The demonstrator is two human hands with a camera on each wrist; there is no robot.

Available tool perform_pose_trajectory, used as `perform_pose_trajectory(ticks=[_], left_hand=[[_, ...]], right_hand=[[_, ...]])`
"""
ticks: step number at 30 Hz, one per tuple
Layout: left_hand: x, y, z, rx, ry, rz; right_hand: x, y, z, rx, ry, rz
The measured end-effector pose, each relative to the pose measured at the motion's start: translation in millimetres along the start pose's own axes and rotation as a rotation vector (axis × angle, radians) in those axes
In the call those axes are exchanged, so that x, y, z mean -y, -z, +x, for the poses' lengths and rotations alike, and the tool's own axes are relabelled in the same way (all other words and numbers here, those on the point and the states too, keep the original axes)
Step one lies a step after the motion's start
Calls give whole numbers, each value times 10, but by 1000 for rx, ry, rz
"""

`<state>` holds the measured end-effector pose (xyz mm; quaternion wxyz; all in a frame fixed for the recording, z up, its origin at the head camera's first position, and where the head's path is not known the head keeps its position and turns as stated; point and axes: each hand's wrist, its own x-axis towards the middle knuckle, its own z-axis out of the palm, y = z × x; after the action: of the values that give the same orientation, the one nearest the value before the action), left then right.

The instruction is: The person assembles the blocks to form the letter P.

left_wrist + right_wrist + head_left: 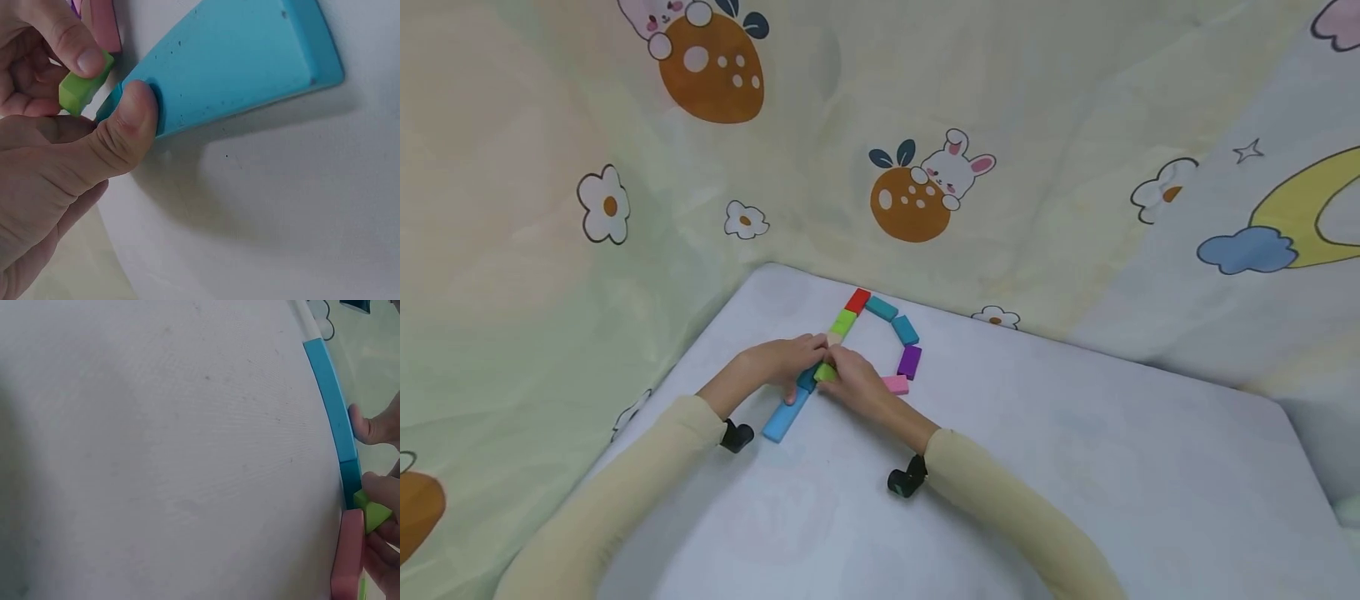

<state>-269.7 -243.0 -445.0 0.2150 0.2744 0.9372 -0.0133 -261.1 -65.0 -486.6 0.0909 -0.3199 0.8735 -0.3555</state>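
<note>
My left hand (786,360) rests along the left side of a slanted row of coloured blocks. Its thumb touches the long light blue block (786,415), and its other fingers reach farther up the row. With thumb and fingers, my right hand (859,383) pinches a green block (84,84) tilted above the row, beside a teal block (350,481). Up the row lie a pale block (834,338), another green block (843,322) and a red block (858,301). Both hands partly hide the row's middle.
A curve of blocks bends right from the red one: two teal blocks (882,308), a purple block (909,362) and a pink block (897,385). Everything lies on a white table (1075,467). Behind it hangs a printed cloth (1045,125).
</note>
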Motion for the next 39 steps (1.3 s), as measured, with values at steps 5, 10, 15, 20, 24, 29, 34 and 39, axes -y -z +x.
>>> perform_pose_trajectory(ticks=[5, 10, 15, 20, 24, 29, 34, 39], left_hand=[[-10, 6, -7, 10, -10, -3], [-27, 19, 3, 5, -14, 5], [-45, 42, 33, 4, -29, 7], [-37, 54, 62, -1, -51, 24], [-36, 60, 87, -3, -61, 54], [-35, 47, 92, 23, -24, 93], [-31, 16, 2, 39, 10, 116], [-40, 65, -155, -132, 9, 111]], right_hand=[[9, -11, -1, 8, -26, -32], [-23, -6, -12, 3, -35, -80], [-46, 18, -21, 6, -49, -105], [-73, 46, -32, 28, -46, -163], [-106, 150, -97, 21, -69, -194], [-193, 455, -328, -16, -157, -202], [-370, 831, -710, -101, -202, -209], [-567, 1147, -1061, -163, -244, -318]])
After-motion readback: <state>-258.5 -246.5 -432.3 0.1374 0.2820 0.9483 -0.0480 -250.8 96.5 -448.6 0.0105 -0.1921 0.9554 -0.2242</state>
